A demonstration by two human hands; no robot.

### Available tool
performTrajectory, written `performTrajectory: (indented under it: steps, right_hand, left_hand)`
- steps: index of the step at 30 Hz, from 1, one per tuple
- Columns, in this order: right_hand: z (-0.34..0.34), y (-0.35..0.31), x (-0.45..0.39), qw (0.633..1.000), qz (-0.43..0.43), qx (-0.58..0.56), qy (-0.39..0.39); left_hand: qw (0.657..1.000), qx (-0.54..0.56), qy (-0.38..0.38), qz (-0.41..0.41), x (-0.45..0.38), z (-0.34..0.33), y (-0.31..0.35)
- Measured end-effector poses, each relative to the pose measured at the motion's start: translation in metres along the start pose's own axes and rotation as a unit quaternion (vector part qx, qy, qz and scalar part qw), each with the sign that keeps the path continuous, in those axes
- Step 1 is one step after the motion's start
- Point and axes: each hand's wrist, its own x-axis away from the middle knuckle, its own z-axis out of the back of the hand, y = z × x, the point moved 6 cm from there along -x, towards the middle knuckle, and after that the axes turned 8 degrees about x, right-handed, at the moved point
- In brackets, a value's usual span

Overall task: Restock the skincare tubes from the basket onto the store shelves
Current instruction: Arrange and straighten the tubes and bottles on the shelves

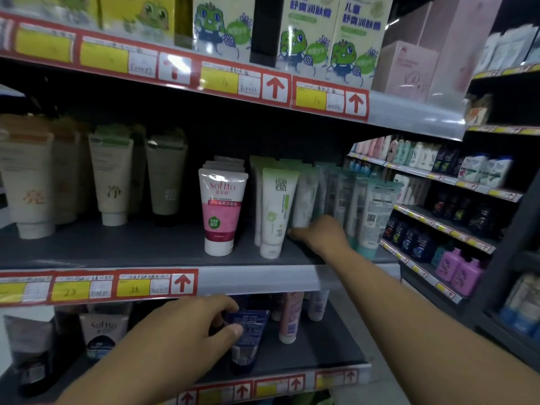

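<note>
My left hand [201, 323] grips a dark blue tube [248, 334] that stands cap-down on the lower shelf [321, 352]. My right hand [321, 232] reaches onto the middle shelf [131, 247] and holds the base of a pale green-white tube [305, 197] in a row of similar tubes. Just left of it stand a white-green tube [276, 211] and a pink and white Softto tube [220, 209]. The basket is out of view.
Beige and green tubes [111, 176] stand at the left of the middle shelf. Boxes with frog drawings [309, 39] fill the top shelf. Pink tubes [289, 317] stand on the lower shelf. Another shelving unit [453, 200] with bottles stands to the right.
</note>
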Motion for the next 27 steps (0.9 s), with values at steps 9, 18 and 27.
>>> performTrajectory:
  steps: [9,18,27]
  right_hand:
    - [-0.005,-0.002,-0.002,0.999,-0.003,0.006,0.034]
    - [-0.003,-0.004,0.003,0.998,0.008,0.022,0.06]
    - [0.058,0.046,0.094,0.941,0.138,-0.088,0.296]
  left_hand:
    - [0.999,0.042,0.003,-0.001,0.003,0.008,0.003]
    - [1.0,0.021,-0.008,0.002,-0.005,-0.005,0.007]
    - [1.0,-0.004,-0.002,-0.022,-0.018,-0.015,0.025]
